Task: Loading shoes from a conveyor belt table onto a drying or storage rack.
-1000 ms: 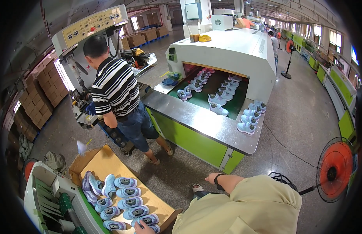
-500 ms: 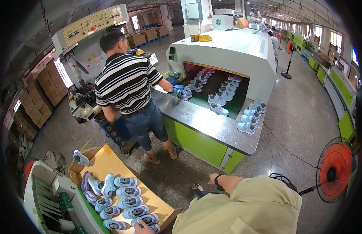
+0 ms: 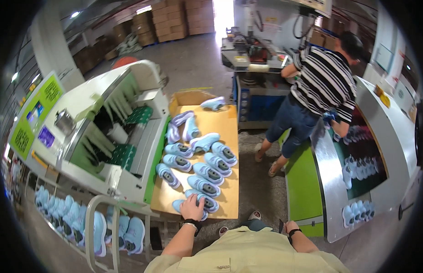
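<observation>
My left hand (image 3: 192, 208) reaches down to the near end of a cardboard-topped table (image 3: 229, 191), its fingers curled over a light blue sneaker (image 3: 177, 205). The hand covers part of that sneaker. Right beside it lies another blue and lilac sneaker (image 3: 210, 204). Several more sneakers lie in rough rows farther up the board. My right hand (image 3: 291, 226) hangs low beside the green cabinet; its fingers look curled, and a small dark thing (image 3: 281, 225) shows at them that I cannot make out.
At left stands a machine (image 3: 143, 107) with hanging strips, and a rack (image 3: 91, 204) holding sneakers. A co-worker (image 3: 323, 82) in a striped shirt stands between a press (image 3: 261, 86) and a conveyor oven (image 3: 400, 177). Sneakers (image 3: 357, 213) line its metal ledge.
My view has swung left, bringing the sneaker table to the middle and the rack into sight. My left hand remains at the near sneakers. The co-worker has turned, one arm toward the press.
</observation>
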Available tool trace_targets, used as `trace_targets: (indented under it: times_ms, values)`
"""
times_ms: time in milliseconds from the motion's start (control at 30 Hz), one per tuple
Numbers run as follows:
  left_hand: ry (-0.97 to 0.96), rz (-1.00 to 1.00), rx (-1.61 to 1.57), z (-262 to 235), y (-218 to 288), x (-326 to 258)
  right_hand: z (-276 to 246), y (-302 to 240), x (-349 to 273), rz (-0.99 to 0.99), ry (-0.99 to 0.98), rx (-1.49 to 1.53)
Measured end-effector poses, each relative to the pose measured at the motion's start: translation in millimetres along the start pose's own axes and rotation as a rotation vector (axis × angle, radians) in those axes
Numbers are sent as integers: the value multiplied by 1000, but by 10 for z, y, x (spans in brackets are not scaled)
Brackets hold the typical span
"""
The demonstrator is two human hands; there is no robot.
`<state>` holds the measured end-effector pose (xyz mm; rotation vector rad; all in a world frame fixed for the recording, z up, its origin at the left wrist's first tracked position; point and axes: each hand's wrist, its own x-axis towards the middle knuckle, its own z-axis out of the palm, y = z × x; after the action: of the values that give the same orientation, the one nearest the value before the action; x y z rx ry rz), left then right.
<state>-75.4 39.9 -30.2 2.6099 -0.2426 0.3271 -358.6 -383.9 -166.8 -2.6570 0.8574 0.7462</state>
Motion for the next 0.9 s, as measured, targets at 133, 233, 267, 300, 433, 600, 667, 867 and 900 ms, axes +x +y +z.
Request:
trace_targets:
  times_ms: [133, 233, 267, 300, 433, 600, 667, 867, 900]
  values:
    - [53, -22, 25, 14, -32, -19, -116, -92, 221, -1, 0, 97]
    - [52, 0, -21, -66, 46, 67, -272, -158, 313, -60, -22, 194]
    - [36, -9, -12, -50, 30, 78, -334, -231, 367, -63, -35, 179]
    - [28, -18, -20, -35, 55, 120, -371, -259, 472, -68, -68, 150]
    - [12, -30, -26, -94, 71, 73, -810, -706, 690, -90, -42, 315]
    - [-43, -62, 0, -147, 129, 124, -1300, -1270, 1401, -259, 42, 344]
    - [-62, -88, 9, -178, 157, 164, -1623, -1605, 1757, -367, 4, 285]
    - [-241, -147, 10, -293, 210, 348, -2847, -2880, 2903, -853, 400, 297]
    - [-265, -175, 20, -321, 222, 358, -3051, -3173, 3095, -910, 420, 273]
